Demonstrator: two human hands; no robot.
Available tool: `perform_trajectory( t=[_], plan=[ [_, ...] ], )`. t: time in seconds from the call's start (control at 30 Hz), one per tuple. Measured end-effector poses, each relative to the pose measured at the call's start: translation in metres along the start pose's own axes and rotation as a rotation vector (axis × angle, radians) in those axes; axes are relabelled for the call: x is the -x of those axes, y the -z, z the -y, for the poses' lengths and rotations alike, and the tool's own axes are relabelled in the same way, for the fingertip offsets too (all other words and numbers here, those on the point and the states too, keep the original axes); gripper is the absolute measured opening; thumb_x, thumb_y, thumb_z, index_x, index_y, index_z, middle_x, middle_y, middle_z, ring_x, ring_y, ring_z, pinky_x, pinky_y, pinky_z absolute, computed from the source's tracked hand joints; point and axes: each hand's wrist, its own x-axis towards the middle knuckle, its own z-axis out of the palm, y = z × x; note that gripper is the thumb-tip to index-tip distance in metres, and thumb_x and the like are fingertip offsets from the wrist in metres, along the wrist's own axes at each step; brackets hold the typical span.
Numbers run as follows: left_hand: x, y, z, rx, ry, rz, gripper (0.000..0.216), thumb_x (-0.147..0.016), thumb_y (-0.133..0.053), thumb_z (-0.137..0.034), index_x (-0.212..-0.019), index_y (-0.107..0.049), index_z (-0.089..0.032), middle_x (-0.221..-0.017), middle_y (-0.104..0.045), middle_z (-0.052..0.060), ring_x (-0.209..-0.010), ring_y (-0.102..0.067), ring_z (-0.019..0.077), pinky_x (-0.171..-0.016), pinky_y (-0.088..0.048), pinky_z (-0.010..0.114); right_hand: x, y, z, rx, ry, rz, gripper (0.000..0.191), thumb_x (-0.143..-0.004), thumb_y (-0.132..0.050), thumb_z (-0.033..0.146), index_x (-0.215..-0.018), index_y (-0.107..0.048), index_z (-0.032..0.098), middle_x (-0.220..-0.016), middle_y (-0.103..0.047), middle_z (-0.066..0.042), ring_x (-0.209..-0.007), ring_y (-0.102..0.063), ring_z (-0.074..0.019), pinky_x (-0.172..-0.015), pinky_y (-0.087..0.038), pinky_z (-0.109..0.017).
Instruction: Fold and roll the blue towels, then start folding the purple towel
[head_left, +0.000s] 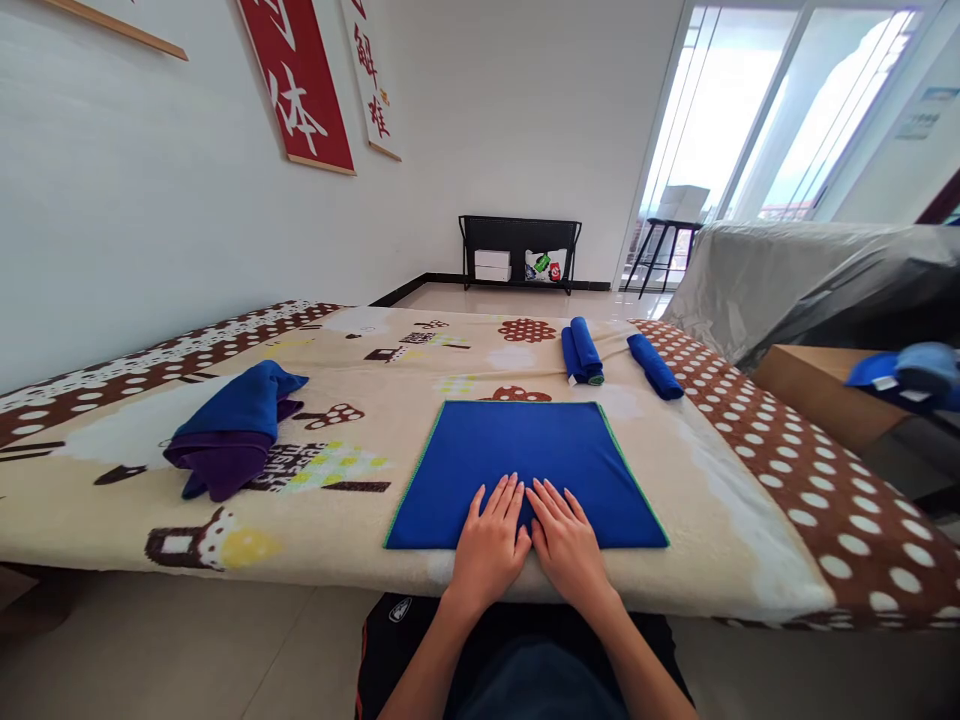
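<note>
The left hand [491,542] and right hand [568,545] hide part of a blue cloth [525,435] at lower center, while the top edge crops a red scroll [296,85] at upper left, the bottom edge cuts off both forearms [429,655], and gray wall markings [917,125] at upper right blur beyond reading.

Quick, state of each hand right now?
Left hand: open, palm down on the flat blue cloth with green edging, holding nothing.
Right hand: open, palm down on the same cloth, holding nothing.

Patterned blanket [337,540] beneath flat blue cloth [521,440], blue rolls [655,367] and blue-purple heap [232,425].
</note>
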Motion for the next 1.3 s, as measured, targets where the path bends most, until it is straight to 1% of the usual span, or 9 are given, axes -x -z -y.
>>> perform_trajectory(
  t=[0.17, 0.37, 0.47, 0.6, 0.73, 0.83, 0.97, 1.17, 1.3],
  plan=[
    [0.008, 0.006, 0.01, -0.024, 0.013, -0.01, 0.057, -0.095, -0.044, -0.027, -0.152, -0.04, -0.023, -0.158, -0.039, 0.005, -0.144, -0.038, 0.023, -0.119, -0.03, 0.048, 0.012, 0.006, -0.02, 0.092, -0.078, -0.05, 0.048, -0.099, -0.039, 0.023, -0.146, -0.049, 0.024, -0.15, -0.048, -0.003, -0.14, -0.044, -0.022, -0.117, -0.031, -0.046],
    [0.063, 0.026, 0.09, -0.108, 0.268, -0.041, 0.054, -0.097, -0.037, -0.025, -0.152, -0.04, -0.026, -0.157, -0.04, 0.005, -0.144, -0.04, 0.0242, -0.118, -0.028, 0.053, 0.073, 0.03, -0.103, 0.233, -0.235, -0.128, 0.05, -0.099, -0.034, 0.03, -0.145, -0.049, 0.017, -0.149, -0.05, -0.008, -0.14, -0.045, -0.0237, -0.116, -0.032, -0.047],
    [0.082, 0.037, 0.113, -0.162, 0.386, -0.11, 0.055, -0.095, -0.037, -0.022, -0.15, -0.044, -0.023, -0.155, -0.043, 0.007, -0.144, -0.04, 0.0258, -0.121, -0.019, 0.057, 0.082, 0.041, -0.119, 0.247, -0.261, -0.101, 0.049, -0.099, -0.033, 0.03, -0.14, -0.054, 0.015, -0.147, -0.052, -0.009, -0.141, -0.043, -0.0243, -0.117, -0.03, -0.047],
    [0.05, 0.046, 0.083, -0.154, 0.329, -0.15, 0.059, -0.089, -0.038, -0.013, -0.146, -0.05, -0.02, -0.156, -0.041, 0.006, -0.146, -0.037, 0.0234, -0.123, -0.017, 0.052, 0.035, 0.045, -0.087, 0.221, -0.251, -0.072, 0.048, -0.097, -0.034, 0.026, -0.136, -0.058, 0.014, -0.148, -0.051, -0.01, -0.144, -0.039, -0.0245, -0.119, -0.027, -0.047],
    [-0.025, 0.032, 0.024, 0.01, 0.118, 0.03, 0.065, -0.088, -0.036, -0.012, -0.153, -0.037, -0.018, -0.161, -0.03, 0.003, -0.15, -0.028, 0.0177, -0.122, -0.026, 0.044, -0.039, 0.026, -0.036, 0.052, -0.119, 0.146, 0.051, -0.096, -0.035, 0.023, -0.144, -0.052, 0.017, -0.154, -0.043, -0.008, -0.146, -0.035, -0.02, -0.119, -0.029, -0.041],
    [-0.062, 0.01, 0.003, 0.072, 0.081, 0.172, 0.061, -0.093, -0.035, -0.018, -0.154, -0.035, -0.016, -0.161, -0.03, 0.005, -0.15, -0.028, 0.0194, -0.121, -0.027, 0.046, -0.065, 0.01, -0.027, -0.009, -0.101, 0.313, 0.053, -0.098, -0.035, 0.024, -0.149, -0.045, 0.019, -0.158, -0.036, -0.007, -0.148, -0.03, -0.0189, -0.12, -0.028, -0.041],
    [-0.048, 0.001, 0.034, 0.034, 0.148, 0.183, 0.053, -0.1, -0.036, -0.037, -0.151, -0.042, -0.023, -0.16, -0.034, 0.004, -0.149, -0.031, 0.0211, -0.121, -0.026, 0.049, -0.043, 0.011, -0.073, 0.083, -0.206, 0.322, 0.055, -0.102, -0.034, 0.048, -0.152, -0.04, 0.026, -0.161, -0.03, -0.003, -0.15, -0.025, -0.0197, -0.123, -0.02, -0.045],
    [0.018, 0.034, 0.123, -0.091, 0.313, 0.176, 0.05, -0.101, -0.033, -0.037, -0.15, -0.043, -0.029, -0.158, -0.038, 0.002, -0.147, -0.034, 0.0204, -0.121, -0.024, 0.051, 0.012, 0.049, -0.16, 0.24, -0.347, 0.313, 0.057, -0.102, -0.029, 0.051, -0.153, -0.038, 0.026, -0.159, -0.034, -0.002, -0.149, -0.028, -0.0195, -0.122, -0.023, -0.045],
    [-0.008, 0.051, 0.117, -0.131, 0.263, 0.233, 0.049, -0.097, -0.038, -0.029, -0.144, -0.051, -0.024, -0.154, -0.045, 0.006, -0.145, -0.037, 0.0221, -0.122, -0.018, 0.053, -0.018, 0.058, -0.155, 0.308, -0.318, 0.352, 0.054, -0.1, -0.038, 0.046, -0.144, -0.051, 0.019, -0.158, -0.036, -0.011, -0.149, -0.027, -0.027, -0.12, -0.024, -0.049]
  ],
)
